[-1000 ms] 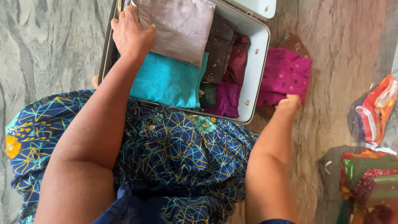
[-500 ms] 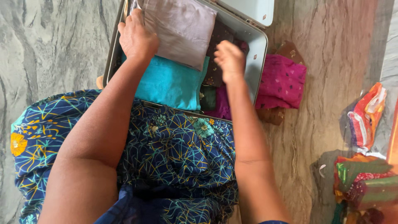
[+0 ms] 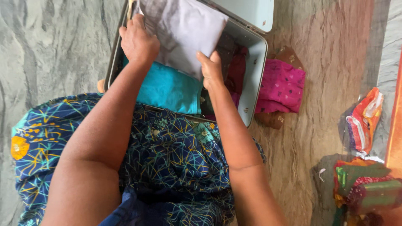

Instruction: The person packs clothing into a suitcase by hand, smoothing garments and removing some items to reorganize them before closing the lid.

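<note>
A pale metal trunk (image 3: pixel 254 71) lies open on the stone floor in front of my lap. Inside it a folded grey-lilac cloth (image 3: pixel 186 29) rests on a folded turquoise cloth (image 3: pixel 169 88), with dark brown and maroon cloths (image 3: pixel 236 62) packed along the right side. My left hand (image 3: pixel 137 42) grips the grey cloth's left edge. My right hand (image 3: pixel 211 69) holds the same cloth at its near right corner.
A magenta patterned cloth (image 3: pixel 281 86) lies on the floor just right of the trunk, over a brown piece (image 3: pixel 270 119). At the far right sit an orange striped bundle (image 3: pixel 363 121) and a stack of colourful folded fabrics (image 3: pixel 366 186). The trunk lid (image 3: pixel 251 10) is raised at the back.
My right hand left the magenta cloth on the floor, swung left over the trunk and came down onto the grey cloth's corner. My left hand stayed on that cloth.
</note>
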